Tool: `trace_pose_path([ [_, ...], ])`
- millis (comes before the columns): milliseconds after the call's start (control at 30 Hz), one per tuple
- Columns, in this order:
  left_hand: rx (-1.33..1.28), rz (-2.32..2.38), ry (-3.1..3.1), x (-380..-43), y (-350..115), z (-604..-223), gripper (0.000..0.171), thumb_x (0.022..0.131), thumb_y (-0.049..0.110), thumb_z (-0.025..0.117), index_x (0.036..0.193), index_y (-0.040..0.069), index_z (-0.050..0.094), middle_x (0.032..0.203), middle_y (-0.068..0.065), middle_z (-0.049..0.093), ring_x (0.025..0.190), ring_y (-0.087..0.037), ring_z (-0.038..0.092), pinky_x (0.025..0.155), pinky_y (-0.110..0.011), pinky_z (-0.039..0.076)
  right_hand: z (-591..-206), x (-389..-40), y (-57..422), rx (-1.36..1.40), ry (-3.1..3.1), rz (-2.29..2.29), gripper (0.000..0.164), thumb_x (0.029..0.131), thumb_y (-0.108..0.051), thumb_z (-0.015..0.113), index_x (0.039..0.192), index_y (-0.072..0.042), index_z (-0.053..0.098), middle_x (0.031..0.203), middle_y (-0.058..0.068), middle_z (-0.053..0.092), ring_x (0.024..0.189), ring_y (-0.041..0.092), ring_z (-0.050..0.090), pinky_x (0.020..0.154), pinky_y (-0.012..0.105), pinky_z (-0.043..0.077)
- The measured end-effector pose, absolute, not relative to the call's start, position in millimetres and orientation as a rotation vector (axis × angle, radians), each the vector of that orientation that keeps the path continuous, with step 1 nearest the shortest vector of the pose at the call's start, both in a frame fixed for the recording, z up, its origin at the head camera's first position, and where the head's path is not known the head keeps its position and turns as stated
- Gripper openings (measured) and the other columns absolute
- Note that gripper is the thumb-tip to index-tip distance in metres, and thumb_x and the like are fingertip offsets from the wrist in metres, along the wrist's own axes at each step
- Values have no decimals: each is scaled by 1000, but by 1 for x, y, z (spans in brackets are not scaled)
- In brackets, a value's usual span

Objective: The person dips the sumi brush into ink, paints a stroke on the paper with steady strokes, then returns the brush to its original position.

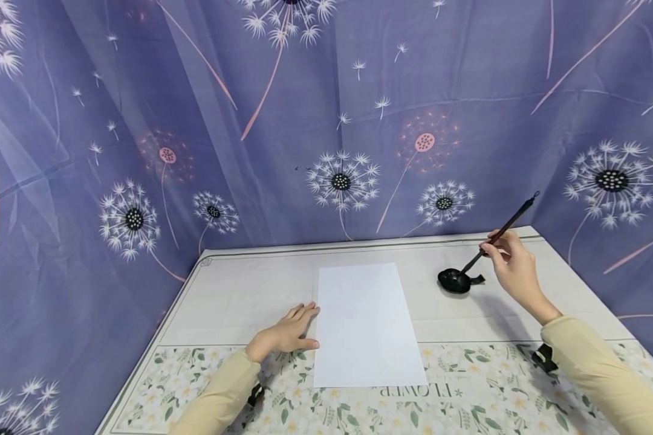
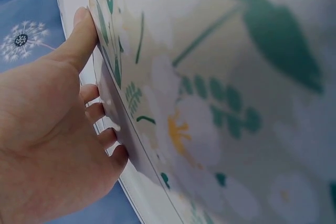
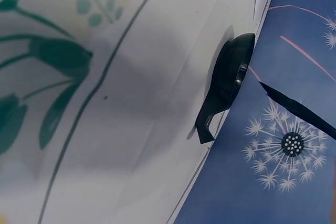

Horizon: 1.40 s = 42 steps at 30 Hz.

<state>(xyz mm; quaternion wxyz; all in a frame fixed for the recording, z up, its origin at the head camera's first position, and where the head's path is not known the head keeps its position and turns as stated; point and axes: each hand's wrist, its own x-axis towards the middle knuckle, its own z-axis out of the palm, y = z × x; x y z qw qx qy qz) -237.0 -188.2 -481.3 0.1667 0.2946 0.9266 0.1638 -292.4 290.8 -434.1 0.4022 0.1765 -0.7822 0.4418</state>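
My right hand [image 1: 514, 269] pinches a dark calligraphy brush [image 1: 508, 225] partway along its handle, a small loop at its upper end. The brush slants down to the left over a small black ink dish [image 1: 453, 281] with a short handle. In the right wrist view the pointed black tip of the brush [image 3: 294, 107] shows apart from the rim of the ink dish [image 3: 231, 74]. My left hand [image 1: 287, 333] lies with extended fingers on the table, fingertips and thumb at the left edge of a white sheet of paper [image 1: 364, 326].
The table [image 1: 250, 296] wears a pale cover with a flower-printed front band [image 1: 196, 386]. Blue-purple dandelion curtains [image 1: 283, 181] hang behind it and along both sides. Dark straps show beneath both wrists.
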Motion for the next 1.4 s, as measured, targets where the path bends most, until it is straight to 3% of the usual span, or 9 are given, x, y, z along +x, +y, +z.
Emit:
trace_pose_path([
  [100,838,465,2635,-238,-188,-482,82,95,43,57,152,-2,18,159,-25,11,146,-47,11,118,-57,19,-435,-295,292,454,-1977,1106,26,85,15,63,109,13,55,96,-16,59,88,-21,57,74,-1,47],
  [267,825,441,2651,-241,-189,-487,81,96,42,57,153,1,16,160,-23,10,147,-46,11,119,-55,19,-430,-294,288,477,-1974,1093,24,85,14,64,108,13,57,94,-5,61,89,-20,57,75,0,47],
  [500,859,457,2637,-238,-189,-479,82,96,44,56,151,-4,18,158,-28,12,145,-49,12,117,-59,20,-428,-294,285,479,-1970,1098,22,85,15,62,107,14,57,91,11,63,88,-18,57,75,0,47],
  [800,859,456,2636,-236,-187,-477,84,95,48,54,151,-4,17,158,-29,12,144,-50,12,117,-59,19,-428,-293,287,444,-1975,1118,18,89,12,59,106,13,54,93,-12,58,86,-18,57,76,0,47],
  [1067,820,427,2643,-236,-185,-476,81,95,40,59,151,-3,19,159,-26,13,145,-47,14,118,-57,22,-425,-292,284,416,-1964,1142,18,89,12,59,106,12,55,95,-14,56,88,-18,56,76,-1,46],
  [1400,815,418,2648,-236,-185,-478,82,95,41,59,151,-4,19,159,-26,13,145,-47,14,117,-57,23,-423,-294,283,415,-1950,1146,16,90,10,59,104,13,53,93,-20,56,86,-18,57,76,0,47],
])
